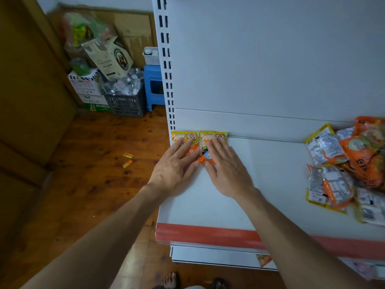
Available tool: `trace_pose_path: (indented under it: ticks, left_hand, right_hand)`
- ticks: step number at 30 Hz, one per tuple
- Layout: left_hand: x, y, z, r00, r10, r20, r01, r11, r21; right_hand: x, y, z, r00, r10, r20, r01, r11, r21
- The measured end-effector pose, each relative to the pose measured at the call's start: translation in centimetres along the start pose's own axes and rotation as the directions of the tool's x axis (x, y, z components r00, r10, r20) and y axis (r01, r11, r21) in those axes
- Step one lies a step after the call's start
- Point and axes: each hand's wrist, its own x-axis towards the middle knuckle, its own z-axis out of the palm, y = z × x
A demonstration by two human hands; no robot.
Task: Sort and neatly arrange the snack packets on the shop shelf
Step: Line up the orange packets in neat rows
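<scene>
White shelf (270,174), back left corner: left grip (175,165) and right grip (225,170) released, flat on two snack packets (187,137). Lining-up step. Next, likely more from pile (350,163) at right edge.

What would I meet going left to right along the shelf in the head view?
Left packet, pressed by the left hand → right packet, pressed by the right hand → bare shelf → packet pile.

The tilted carton (108,59) reads roughly "Franziskaner"; print on the snack packets (325,147) is illegible.
</scene>
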Motion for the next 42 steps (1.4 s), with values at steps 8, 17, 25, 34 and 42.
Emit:
trace_pose_path:
  ticks: [8,17,25,34,42]
  left_hand:
    - [0.2,-0.2,0.5,1.000,-0.013,0.008,0.013,0.998,0.058]
    - [-0.1,0.4,-0.1,1.000,0.007,-0.003,-0.006,0.992,0.128]
    - [0.5,4.2,-2.0,0.979,0.148,-0.142,-0.131,0.984,0.123]
    - [3.3,17.4,2.8,0.966,0.255,0.037,-0.249,0.960,-0.128]
    - [5.2,27.2,9.8,0.906,0.409,0.107,-0.402,0.912,-0.080]
  right_hand:
    - [0.1,-0.1,0.1,1.000,0.017,-0.008,-0.017,1.000,0.006]
    - [-0.1,-0.7,-0.8,0.997,0.025,-0.071,-0.023,0.999,0.029]
    - [-1.7,1.0,-4.2,0.957,0.232,-0.171,-0.210,0.968,0.136]
    - [-11.7,10.2,-9.4,0.845,0.457,-0.276,-0.446,0.889,0.105]
    - [-18.9,14.6,-7.7,0.798,0.547,-0.252,-0.528,0.837,0.144]
